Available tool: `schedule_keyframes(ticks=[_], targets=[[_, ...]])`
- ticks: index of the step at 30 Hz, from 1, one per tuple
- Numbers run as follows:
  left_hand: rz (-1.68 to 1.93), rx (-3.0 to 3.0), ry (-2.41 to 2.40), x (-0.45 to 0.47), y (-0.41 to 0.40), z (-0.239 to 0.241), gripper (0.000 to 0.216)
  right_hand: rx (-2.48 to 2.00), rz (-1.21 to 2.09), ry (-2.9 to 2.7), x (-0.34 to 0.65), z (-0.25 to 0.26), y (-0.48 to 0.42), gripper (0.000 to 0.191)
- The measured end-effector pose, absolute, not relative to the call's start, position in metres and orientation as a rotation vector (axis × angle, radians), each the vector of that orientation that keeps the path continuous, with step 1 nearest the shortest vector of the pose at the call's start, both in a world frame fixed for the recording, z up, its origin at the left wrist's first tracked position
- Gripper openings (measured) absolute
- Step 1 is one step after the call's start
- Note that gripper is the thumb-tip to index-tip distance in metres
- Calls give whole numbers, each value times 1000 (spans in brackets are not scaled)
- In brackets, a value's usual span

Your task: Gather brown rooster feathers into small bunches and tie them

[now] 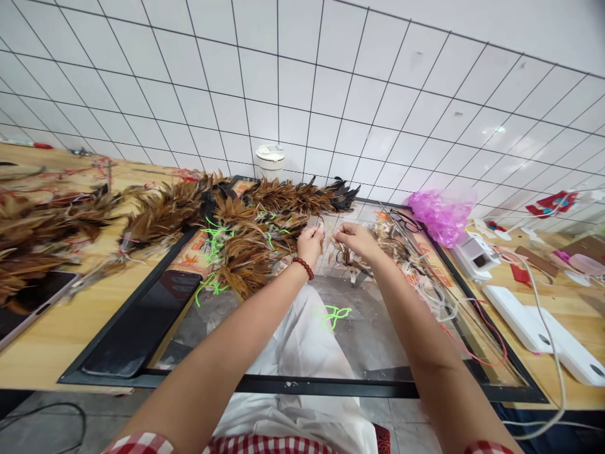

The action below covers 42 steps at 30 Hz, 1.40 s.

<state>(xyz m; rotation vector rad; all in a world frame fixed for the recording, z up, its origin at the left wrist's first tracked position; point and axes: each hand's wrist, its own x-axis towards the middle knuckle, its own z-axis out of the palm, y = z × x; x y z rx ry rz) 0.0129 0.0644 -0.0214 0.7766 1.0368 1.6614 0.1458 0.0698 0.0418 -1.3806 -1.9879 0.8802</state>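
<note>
My left hand (311, 244), with a red bead bracelet (304, 267) at its wrist, is closed in a pinch above the framed see-through panel (378, 334). A short gap to the right, my right hand (355, 239) is pinched too. What lies between the fingertips of either hand is too small to make out. Bundles of brown feathers (246, 252) lie just left of my left hand, with bright green ties (215, 236) among them. Under and beside my right hand sits a loose heap of pale feather scraps (347, 261). A loose green cord (333, 315) lies nearer to me.
A dark phone (146, 321) rests on the panel's left side. More feather strands (51, 221) cover the wooden table's left. Eyeglasses (405, 220), a purple plastic bag (442, 217), white power banks (543, 334) and cables are on the right. A white lidded tub (270, 161) stands by the tiled wall.
</note>
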Motion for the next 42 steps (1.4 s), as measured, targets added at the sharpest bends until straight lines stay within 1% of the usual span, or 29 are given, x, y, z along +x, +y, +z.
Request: schedule_keyframes(ticks=[4,8,12,15,17,19,20,21,25,27,33,42], targets=[[1633,884,1077,13,65,-24,25,-1457,695,-2054,142,46,66,13],[1611,912,1065,14,66,-27,29,-1517,617,-2096,139,45,65,12],[1614,951,1043,14,66,-27,29,-1486,576,-2147,137,45,63,16],[1640,885,1022,13,66,-26,29,-1478,612,-2269,143,48,63,13],[1671,803,1006,11,66,-23,27,-1558,545,-2336,151,52,65,11],[1691,736,995,11,66,-20,26,-1659,434,-2291,160,55,69,13],[1690,712,991,11,65,-19,26,-1674,439,-2236,164,55,70,15],[1684,698,987,11,64,-17,26,-1654,515,-2165,166,55,72,18],[1652,704,956,14,61,-15,28,-1327,1135,-1797,161,51,75,32],[1651,708,938,16,60,-15,28,-1214,1281,-1625,154,47,75,37],[1634,747,884,17,59,-12,28,-1126,1397,-1445,142,43,72,53],[1479,780,651,18,53,-5,26,-1150,1450,-1371,140,46,68,57]])
